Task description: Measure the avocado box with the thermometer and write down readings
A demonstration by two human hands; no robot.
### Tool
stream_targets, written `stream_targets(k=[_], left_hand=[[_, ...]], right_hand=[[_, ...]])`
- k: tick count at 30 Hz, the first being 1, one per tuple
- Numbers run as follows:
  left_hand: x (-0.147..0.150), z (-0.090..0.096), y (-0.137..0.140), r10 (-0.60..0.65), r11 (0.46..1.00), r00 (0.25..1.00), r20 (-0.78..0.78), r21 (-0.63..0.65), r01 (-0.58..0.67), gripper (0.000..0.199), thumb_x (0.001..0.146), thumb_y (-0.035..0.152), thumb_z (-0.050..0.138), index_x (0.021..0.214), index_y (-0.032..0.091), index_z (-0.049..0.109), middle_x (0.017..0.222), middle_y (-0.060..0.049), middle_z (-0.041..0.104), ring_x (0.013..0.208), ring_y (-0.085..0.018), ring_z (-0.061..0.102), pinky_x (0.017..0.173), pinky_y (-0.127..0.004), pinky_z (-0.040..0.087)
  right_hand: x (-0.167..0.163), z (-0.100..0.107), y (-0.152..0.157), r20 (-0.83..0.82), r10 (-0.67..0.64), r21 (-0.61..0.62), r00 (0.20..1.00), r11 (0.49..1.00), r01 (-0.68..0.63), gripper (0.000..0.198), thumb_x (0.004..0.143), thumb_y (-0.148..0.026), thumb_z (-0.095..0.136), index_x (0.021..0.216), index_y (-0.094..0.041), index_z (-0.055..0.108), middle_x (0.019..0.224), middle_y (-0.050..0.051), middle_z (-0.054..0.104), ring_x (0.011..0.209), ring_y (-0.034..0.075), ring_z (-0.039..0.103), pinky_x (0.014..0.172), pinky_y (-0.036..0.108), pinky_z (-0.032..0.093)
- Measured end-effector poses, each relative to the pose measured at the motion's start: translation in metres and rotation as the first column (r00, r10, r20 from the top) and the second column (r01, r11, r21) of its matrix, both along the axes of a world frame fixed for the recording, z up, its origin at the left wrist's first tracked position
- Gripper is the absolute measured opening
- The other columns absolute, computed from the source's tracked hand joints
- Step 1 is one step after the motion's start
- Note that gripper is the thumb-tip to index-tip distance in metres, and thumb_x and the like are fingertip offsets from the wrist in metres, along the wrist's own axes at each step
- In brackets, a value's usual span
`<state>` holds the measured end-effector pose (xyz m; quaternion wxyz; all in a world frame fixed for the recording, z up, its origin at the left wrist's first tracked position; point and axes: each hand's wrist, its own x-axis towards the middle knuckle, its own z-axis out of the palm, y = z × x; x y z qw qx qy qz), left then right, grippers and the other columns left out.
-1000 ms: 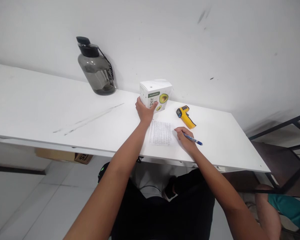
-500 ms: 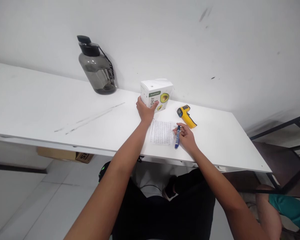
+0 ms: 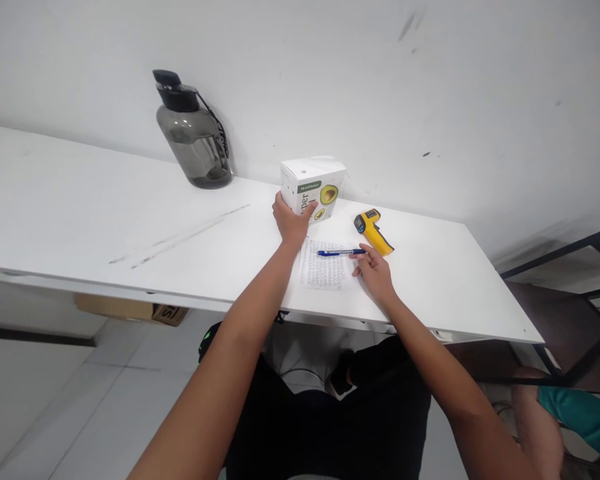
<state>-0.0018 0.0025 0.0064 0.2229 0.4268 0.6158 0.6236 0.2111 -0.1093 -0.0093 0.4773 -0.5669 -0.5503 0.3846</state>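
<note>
My left hand (image 3: 294,220) grips the lower front of a white box (image 3: 325,175) printed with avocados, its thumb across the front face. The box stands upright on the white table (image 3: 430,280) near the wall. Between the fingertips of my right hand (image 3: 374,270) is a blue pen (image 3: 337,253), which lies nearly level and points left. Below the pen is a sheet of paper (image 3: 323,273) covered in rows of handwriting. A yellow and black infrared thermometer gun (image 3: 375,231) rests on the table just behind my right hand.
A large grey see-through water bottle (image 3: 195,140) stands against the wall at the left. Below the table is a cardboard box (image 3: 130,309). A black metal frame (image 3: 560,260) stands at the right, with another person's leg (image 3: 537,413) beneath it.
In my right hand the pen has swung from pointing towards me to lying sideways across the paper. My left hand and the box have stayed in place.
</note>
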Motion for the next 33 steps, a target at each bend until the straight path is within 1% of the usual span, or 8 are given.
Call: stream_targets(k=[7,14,20,23,25,27,30,33], left_hand=[[-0.001,0.000,0.000,-0.004,1.000,1.000,-0.002,0.001,0.004,0.091,0.069,0.048,0.086,0.142,0.028,0.036,0.143,-0.014,0.046,0.142,-0.036,0.041,0.117,-0.053,0.039],[-0.001,0.000,0.001,0.001,1.000,1.000,-0.005,-0.003,-0.001,0.092,0.069,0.048,0.086,0.143,0.027,0.035,0.144,-0.015,0.045,0.143,-0.036,0.040,0.118,-0.052,0.038],[-0.001,-0.002,-0.001,-0.006,1.000,1.000,0.003,0.010,0.006,0.091,0.070,0.049,0.085,0.143,0.028,0.036,0.144,-0.015,0.045,0.142,-0.035,0.041,0.116,-0.051,0.040],[-0.001,-0.003,-0.001,0.020,1.000,1.000,-0.024,0.007,-0.020,0.091,0.069,0.052,0.086,0.142,0.029,0.037,0.146,-0.014,0.045,0.144,-0.036,0.037,0.119,-0.053,0.035],[-0.002,-0.003,0.000,0.067,0.998,0.996,-0.058,0.004,-0.067,0.091,0.067,0.053,0.087,0.140,0.029,0.039,0.148,-0.014,0.042,0.148,-0.037,0.031,0.123,-0.055,0.028],[-0.002,-0.004,0.001,0.108,0.994,0.991,-0.079,0.003,-0.108,0.091,0.065,0.053,0.088,0.138,0.029,0.040,0.149,-0.014,0.040,0.149,-0.037,0.027,0.124,-0.056,0.024],[-0.003,-0.006,0.002,0.111,0.994,0.990,-0.089,0.011,-0.110,0.095,0.064,0.052,0.089,0.140,0.029,0.038,0.151,-0.015,0.037,0.150,-0.036,0.027,0.124,-0.055,0.024],[-0.004,-0.008,0.001,0.097,0.994,0.991,-0.094,0.056,-0.092,0.098,0.067,0.054,0.087,0.144,0.028,0.033,0.154,-0.016,0.035,0.151,-0.034,0.026,0.124,-0.053,0.026]], right_hand=[[-0.001,0.001,0.001,-0.005,0.012,-0.024,1.000,1.000,-0.012,0.058,0.082,-0.047,0.061,0.131,-0.015,0.058,0.106,0.009,0.076,0.059,0.012,0.061,0.078,0.039,0.055],[-0.001,-0.001,0.000,-0.011,0.068,-0.003,0.998,0.998,-0.069,0.068,0.083,-0.047,0.064,0.143,-0.020,0.047,0.098,0.003,0.076,0.060,0.012,0.061,0.077,0.036,0.054],[0.008,0.019,0.013,-0.099,0.144,-0.172,0.985,0.972,-0.160,0.050,0.076,-0.050,0.070,0.113,-0.017,0.064,0.091,0.007,0.075,0.064,0.015,0.063,0.064,0.032,0.050],[0.014,0.039,0.031,0.160,0.113,-0.094,0.981,0.991,-0.099,0.042,0.083,-0.050,0.063,0.109,-0.018,0.068,0.091,0.009,0.073,0.071,0.020,0.063,0.067,0.035,0.049],[0.017,0.047,0.046,0.452,-0.079,0.126,0.889,0.992,0.024,0.040,0.089,-0.045,0.057,0.116,-0.019,0.068,0.097,0.011,0.071,0.084,0.025,0.064,0.078,0.040,0.047],[0.017,0.048,0.060,0.656,-0.255,0.267,0.711,0.959,0.098,0.039,0.092,-0.039,0.052,0.121,-0.018,0.066,0.107,0.015,0.069,0.099,0.031,0.061,0.086,0.045,0.044],[0.016,0.038,0.074,0.792,-0.325,0.269,0.517,0.946,0.183,0.044,0.093,-0.039,0.051,0.127,-0.014,0.063,0.117,0.021,0.064,0.108,0.036,0.055,0.088,0.049,0.040],[0.018,0.026,0.080,0.838,-0.304,0.223,0.453,0.949,0.225,0.055,0.093,-0.046,0.054,0.135,-0.012,0.058,0.123,0.024,0.061,0.111,0.038,0.051,0.089,0.051,0.036]])
